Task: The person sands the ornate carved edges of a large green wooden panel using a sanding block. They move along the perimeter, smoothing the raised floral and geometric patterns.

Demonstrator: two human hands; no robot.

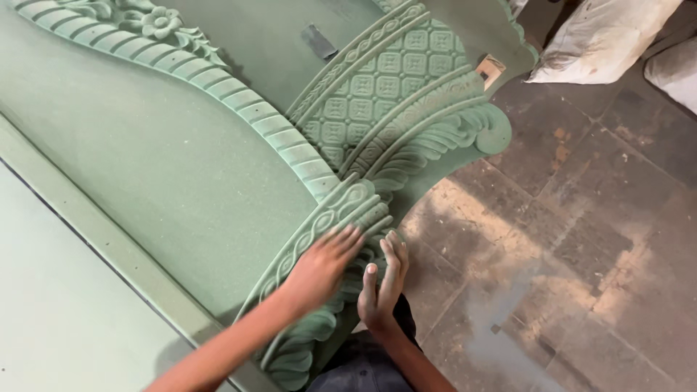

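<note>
Large green-painted carved wooden panel (218, 145) lies flat before you, edged with raised braid, leaf scrolls and a lattice of small squares, its curved end over the dusty stone floor (566, 239). Your left hand (323, 265) lies flat, fingers spread, on the braided moulding, gripping nothing. Your right hand (383, 287) stands open, palm against the panel's carved edge.

Both hands (356, 272) on carved green panel (218, 160)

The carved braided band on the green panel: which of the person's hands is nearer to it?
Left. The left hand lies flat on the braided band; the right hand sits beside it at the panel's edge.
</note>
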